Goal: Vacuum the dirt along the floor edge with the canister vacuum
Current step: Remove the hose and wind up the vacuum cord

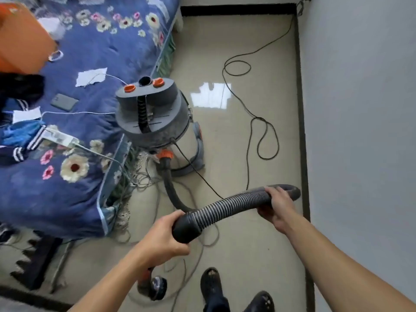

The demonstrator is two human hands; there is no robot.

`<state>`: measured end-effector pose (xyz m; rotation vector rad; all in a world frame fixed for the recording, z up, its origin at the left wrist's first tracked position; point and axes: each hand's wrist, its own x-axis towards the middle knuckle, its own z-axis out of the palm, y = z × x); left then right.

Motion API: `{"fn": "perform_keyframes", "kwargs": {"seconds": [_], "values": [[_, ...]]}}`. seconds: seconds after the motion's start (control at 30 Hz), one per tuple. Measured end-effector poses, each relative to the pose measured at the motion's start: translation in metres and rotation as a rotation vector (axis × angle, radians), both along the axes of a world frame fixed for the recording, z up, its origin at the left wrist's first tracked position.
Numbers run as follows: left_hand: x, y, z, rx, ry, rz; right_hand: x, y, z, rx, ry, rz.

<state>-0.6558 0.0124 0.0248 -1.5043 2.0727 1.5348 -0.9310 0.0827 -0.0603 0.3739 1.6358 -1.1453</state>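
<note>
On the far left, well away from the fingers, a bed [67, 188] carries a blue flowered quilt and a white packet [59, 136] whose print is too blurred to read. The left hand [161, 238] has its fingers [175, 216] curled round the smooth black section of the hose [227, 207]. Beyond those fingers stands the canister vacuum [155, 115], grey with orange caps; the markings on its lid cannot be read. The ribbed hose runs rightward to the right hand [279, 206], whose fingers wrap it just behind its open end. Beyond them a black power cord [254, 122] loops over the glossy beige floor [247, 255]. Right of them, the dark floor edge [302, 131] runs along a white wall [360, 109].
</note>
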Motion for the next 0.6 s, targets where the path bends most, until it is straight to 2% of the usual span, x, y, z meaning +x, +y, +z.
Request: {"fn": "perform_keyframes", "kwargs": {"seconds": [0.1,0.2,0.23,0.27,0.33,0.4,0.47,0.6], "values": [[0.033,-0.008,0.003,-0.154,0.019,0.112,0.025,-0.009,0.002,0.048,0.239,0.379],[0.052,-0.028,0.011,-0.217,0.068,0.156,0.03,-0.016,-0.001,0.226,0.852,1.163],[0.055,-0.036,0.014,-0.214,0.092,0.156,0.032,-0.024,0.003,0.254,1.024,1.268],[0.055,-0.044,0.017,-0.208,0.116,0.15,0.037,-0.036,0.011,0.209,1.144,1.277],[0.053,-0.064,0.021,-0.203,0.15,0.138,0.05,-0.07,0.029,-0.02,1.279,1.188],[0.049,-0.085,0.022,-0.195,0.193,0.18,0.054,-0.103,0.046,-0.19,1.219,1.078],[0.052,-0.11,0.023,-0.197,0.222,0.249,0.053,-0.129,0.063,-0.243,1.129,1.01],[0.058,-0.152,0.019,-0.154,0.261,0.321,0.039,-0.17,0.088,-0.31,1.213,0.935]]}}
